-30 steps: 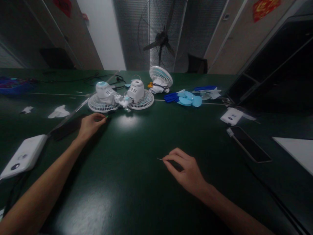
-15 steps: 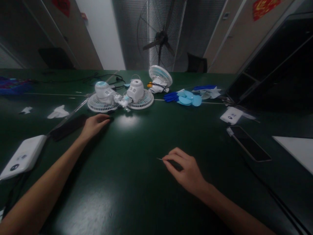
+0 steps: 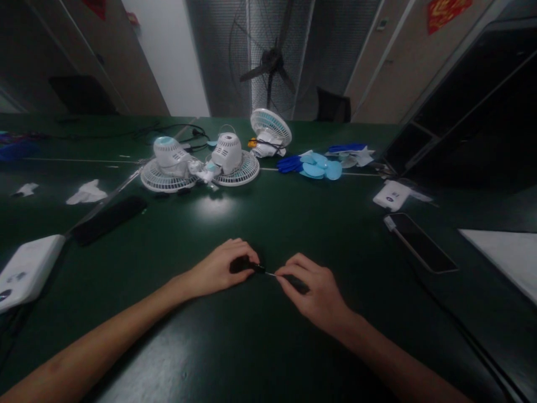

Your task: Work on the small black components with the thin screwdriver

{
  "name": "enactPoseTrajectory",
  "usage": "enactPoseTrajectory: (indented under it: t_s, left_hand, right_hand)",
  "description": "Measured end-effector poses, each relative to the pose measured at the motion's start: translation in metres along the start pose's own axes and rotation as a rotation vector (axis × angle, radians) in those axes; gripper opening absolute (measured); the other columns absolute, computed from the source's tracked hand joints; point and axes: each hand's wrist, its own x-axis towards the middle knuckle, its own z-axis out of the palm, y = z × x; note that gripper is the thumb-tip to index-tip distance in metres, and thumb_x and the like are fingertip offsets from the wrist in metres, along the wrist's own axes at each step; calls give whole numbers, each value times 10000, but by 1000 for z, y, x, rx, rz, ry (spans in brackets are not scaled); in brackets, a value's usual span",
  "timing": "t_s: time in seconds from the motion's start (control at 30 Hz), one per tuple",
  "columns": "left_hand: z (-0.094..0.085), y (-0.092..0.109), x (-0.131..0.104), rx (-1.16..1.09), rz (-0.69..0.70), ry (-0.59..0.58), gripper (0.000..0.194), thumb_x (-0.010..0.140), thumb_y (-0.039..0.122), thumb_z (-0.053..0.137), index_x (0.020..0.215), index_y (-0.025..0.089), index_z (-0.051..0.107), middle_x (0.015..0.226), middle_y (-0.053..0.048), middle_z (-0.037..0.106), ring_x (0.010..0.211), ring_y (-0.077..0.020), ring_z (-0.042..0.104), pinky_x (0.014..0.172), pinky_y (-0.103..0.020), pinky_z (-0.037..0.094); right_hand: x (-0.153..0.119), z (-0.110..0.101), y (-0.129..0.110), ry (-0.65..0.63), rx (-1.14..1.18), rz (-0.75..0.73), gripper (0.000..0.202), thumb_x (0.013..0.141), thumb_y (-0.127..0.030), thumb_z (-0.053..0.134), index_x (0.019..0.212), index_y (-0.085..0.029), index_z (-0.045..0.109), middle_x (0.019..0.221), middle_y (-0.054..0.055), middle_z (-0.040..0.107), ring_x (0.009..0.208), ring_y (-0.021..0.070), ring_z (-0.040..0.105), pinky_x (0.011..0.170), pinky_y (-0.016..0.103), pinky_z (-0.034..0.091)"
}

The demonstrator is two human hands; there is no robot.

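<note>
Thin metal rod (image 3: 271,274) near-level, long axis left-right, left end at small black piece (image 3: 260,269). Left hand (image 3: 224,267) pinching black piece, right hand (image 3: 316,288) pinching rod.

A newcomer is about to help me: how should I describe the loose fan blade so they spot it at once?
Across the green table, find the tilted white fan, rightmost of three. Just right of it lies the fan blade, its rounded lobes pale blue, unlike the dark-blue item at its left.
</note>
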Motion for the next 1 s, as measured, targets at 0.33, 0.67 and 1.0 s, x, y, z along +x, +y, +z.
enactPoseTrajectory:
  t_s: [0.33,0.67,1.0]
  left_hand:
    - [5,6,-1,-17,5,-35,138,974,249,687,1112,254,681,1087,-38,717,1032,-229,630,969,-394,440]
    - [11,5,-4,-85,-42,-21,467,944,217,728,1379,256,562,1105,-40,705,1051,-215,632,960,-373,456]
    - [13,9,3,-43,-23,37,284,1050,323,605,1314,228,651,1222,-81,654,1144,-221,609,1011,-379,496]
  right_hand:
    - [-1,4,4,-37,-1,-23,152,999,-175,632,1083,-207,756,1019,52,685,778,156,667,646,258,556]
    - [1,6,7,135,27,33,139,990,-168,642,1026,-226,763,984,48,687,844,192,697,745,310,571]
    - [1,-2,11,302,126,152,133,1004,-222,637,1054,-243,758,1027,62,702,893,215,691,723,338,578]
